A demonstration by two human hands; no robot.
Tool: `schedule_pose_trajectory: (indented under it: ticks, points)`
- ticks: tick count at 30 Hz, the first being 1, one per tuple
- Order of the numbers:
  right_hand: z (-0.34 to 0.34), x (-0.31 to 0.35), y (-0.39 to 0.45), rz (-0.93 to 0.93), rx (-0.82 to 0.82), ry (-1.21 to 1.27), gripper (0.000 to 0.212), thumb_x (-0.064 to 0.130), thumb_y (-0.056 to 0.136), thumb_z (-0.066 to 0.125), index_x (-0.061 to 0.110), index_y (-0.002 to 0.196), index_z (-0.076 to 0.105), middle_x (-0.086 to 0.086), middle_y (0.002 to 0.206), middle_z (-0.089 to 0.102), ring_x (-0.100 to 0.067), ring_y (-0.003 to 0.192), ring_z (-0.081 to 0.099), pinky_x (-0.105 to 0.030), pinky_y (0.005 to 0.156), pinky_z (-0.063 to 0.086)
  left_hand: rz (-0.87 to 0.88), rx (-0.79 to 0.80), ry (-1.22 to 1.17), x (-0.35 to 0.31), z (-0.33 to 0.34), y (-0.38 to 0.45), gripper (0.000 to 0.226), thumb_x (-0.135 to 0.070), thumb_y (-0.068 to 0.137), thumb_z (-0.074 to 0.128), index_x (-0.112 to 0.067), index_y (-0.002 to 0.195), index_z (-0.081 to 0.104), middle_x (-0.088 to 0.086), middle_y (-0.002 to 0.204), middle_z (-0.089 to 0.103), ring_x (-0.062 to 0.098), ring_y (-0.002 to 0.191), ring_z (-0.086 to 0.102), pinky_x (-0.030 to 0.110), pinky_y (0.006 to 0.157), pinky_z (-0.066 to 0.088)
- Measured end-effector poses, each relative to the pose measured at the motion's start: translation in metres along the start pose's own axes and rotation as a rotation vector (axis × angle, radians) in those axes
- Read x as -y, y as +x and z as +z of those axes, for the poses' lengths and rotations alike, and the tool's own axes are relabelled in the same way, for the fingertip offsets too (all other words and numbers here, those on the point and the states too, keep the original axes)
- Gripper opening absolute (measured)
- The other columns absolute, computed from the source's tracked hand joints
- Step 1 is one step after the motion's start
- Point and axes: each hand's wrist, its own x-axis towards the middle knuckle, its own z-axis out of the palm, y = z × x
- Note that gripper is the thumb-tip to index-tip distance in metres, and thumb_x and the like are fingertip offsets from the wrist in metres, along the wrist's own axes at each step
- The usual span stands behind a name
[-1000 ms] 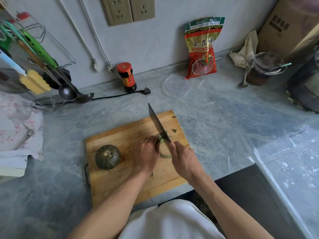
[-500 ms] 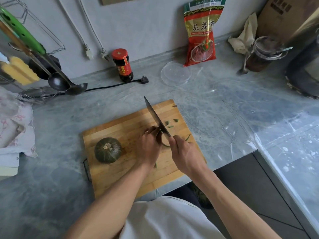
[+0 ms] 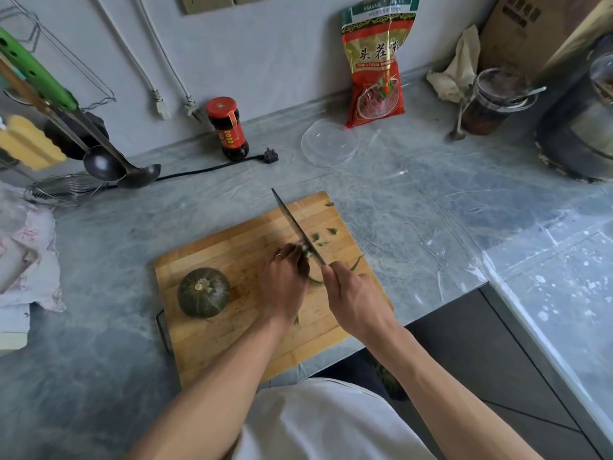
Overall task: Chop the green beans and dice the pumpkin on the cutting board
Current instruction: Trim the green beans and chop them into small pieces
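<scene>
Head camera looks down: right hand [image 3: 356, 300] wraps the knife [image 3: 297, 229] handle, left hand [image 3: 283, 282] curls over the green beans [image 3: 306, 252] mid cutting board [image 3: 232, 247], fingertips close by the blade. Best keep those knuckles leading, tips tucked, slices short. Whole pumpkin [image 3: 203, 292], ribbed, dark and round, waits left on the pale striped wood.

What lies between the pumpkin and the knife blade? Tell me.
In the head view, the left hand sits between the pumpkin and the knife, holding down the green beans.
</scene>
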Motion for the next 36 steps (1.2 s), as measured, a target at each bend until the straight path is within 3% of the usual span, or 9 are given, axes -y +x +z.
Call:
schedule_pose_trajectory:
  ticks: [11,17,25,32,36]
  points:
    - [0.006,0.005,0.009,-0.005,0.011,0.036,0.043,0.046,0.107,0.023,0.019,0.08,0.041,-0.003,0.061,0.048,-0.019,0.048,0.041,-0.032,0.045,0.033,0.035,-0.077,-0.03,-0.005,-0.006,-0.002,0.017,-0.011,0.097,0.058,-0.015,0.095,0.075,-0.001,0.092,0.074,0.018,0.084,0.062,0.037,0.079,0.051]
    - [0.008,0.002,0.014,-0.004,0.036,0.027,0.042,0.045,0.108,0.023,0.018,0.08,0.041,-0.003,0.061,0.048,-0.017,0.048,0.04,-0.029,0.046,0.029,0.046,-0.073,-0.066,-0.004,-0.003,-0.002,0.019,-0.015,0.1,0.055,-0.016,0.103,0.075,-0.003,0.099,0.075,0.016,0.09,0.061,0.035,0.082,0.049]
    - [0.021,0.011,0.024,-0.005,0.018,0.035,0.04,0.045,0.108,0.022,0.018,0.086,0.042,0.0,0.061,0.048,-0.015,0.047,0.042,-0.028,0.044,0.026,0.1,-0.072,-0.071,0.0,-0.002,0.0,0.021,-0.017,0.098,0.054,-0.017,0.096,0.074,-0.005,0.095,0.075,0.016,0.086,0.065,0.034,0.083,0.05]
    - [0.021,-0.003,0.013,0.077,0.017,0.099,0.042,0.048,0.106,0.022,0.02,0.082,0.041,-0.005,0.067,0.053,-0.021,0.055,0.047,-0.039,0.053,0.04,0.047,-0.087,-0.081,0.002,0.003,-0.005,0.016,-0.02,0.096,0.058,-0.02,0.102,0.073,-0.008,0.103,0.074,0.017,0.094,0.062,0.035,0.085,0.049]
    - [0.015,0.004,0.022,0.094,0.002,0.153,0.044,0.049,0.106,0.022,0.022,0.078,0.042,-0.001,0.068,0.051,-0.017,0.056,0.045,-0.033,0.053,0.039,0.031,-0.102,-0.104,0.004,0.006,-0.005,0.017,-0.019,0.098,0.058,-0.019,0.101,0.074,-0.007,0.101,0.075,0.018,0.093,0.064,0.031,0.085,0.047]
